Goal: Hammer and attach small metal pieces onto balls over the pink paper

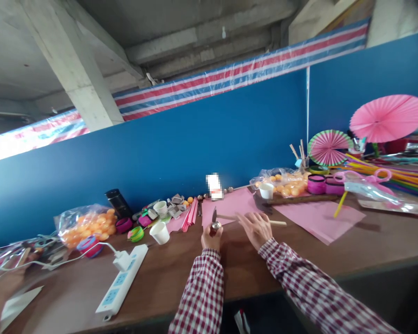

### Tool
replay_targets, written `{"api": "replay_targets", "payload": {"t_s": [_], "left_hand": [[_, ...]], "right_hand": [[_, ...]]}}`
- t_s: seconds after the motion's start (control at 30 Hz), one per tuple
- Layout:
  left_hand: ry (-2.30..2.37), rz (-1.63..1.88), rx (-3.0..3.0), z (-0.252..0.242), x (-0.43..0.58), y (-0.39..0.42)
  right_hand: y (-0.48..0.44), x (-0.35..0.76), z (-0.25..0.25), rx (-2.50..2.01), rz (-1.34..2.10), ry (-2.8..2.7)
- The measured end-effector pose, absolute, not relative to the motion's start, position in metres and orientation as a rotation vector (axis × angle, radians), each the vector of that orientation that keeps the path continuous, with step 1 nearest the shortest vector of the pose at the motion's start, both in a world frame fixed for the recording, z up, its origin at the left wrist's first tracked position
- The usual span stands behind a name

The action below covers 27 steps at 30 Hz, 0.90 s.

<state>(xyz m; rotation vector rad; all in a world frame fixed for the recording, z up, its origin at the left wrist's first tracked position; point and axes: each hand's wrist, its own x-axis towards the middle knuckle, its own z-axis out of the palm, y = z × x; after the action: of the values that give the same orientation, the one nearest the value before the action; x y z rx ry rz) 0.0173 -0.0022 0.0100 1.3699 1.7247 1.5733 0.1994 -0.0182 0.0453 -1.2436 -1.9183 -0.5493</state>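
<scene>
My left hand [212,239] is closed around a small shiny metal ball [216,226] just above the table's front half. Right behind the ball stands the dark head of a small hammer [214,215]. Its pale wooden handle runs to the right, beneath my right hand [256,228], which is closed on it. The handle's end sticks out past that hand. Under and behind both hands lies pink paper [231,206]. A larger hammer or axe-like tool with a brown handle [299,199] rests behind my right hand.
A white power strip [125,278] and paper cup [159,233] stand left. Bags of orange balls [87,227] lie on both sides. At right are pink scissors [369,177], a paper sheet [320,220] and paper fans [388,118]. Another person's blurred hand [7,287] is far left.
</scene>
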Motion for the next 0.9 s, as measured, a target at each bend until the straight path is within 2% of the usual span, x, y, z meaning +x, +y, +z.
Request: {"api": "replay_targets", "payload": {"t_s": [0.43,0.9], "left_hand": [[1.798,1.465,1.392,0.0177,0.0229,-0.0071],[1.738,1.554,1.33,0.0151,0.0233,-0.0037]], "right_hand": [[-0.0168,0.197,0.0418,-1.21,-0.544,-2.007],[-0.0156,0.1993,0.0415,-1.329,-0.523,-1.931]]}}
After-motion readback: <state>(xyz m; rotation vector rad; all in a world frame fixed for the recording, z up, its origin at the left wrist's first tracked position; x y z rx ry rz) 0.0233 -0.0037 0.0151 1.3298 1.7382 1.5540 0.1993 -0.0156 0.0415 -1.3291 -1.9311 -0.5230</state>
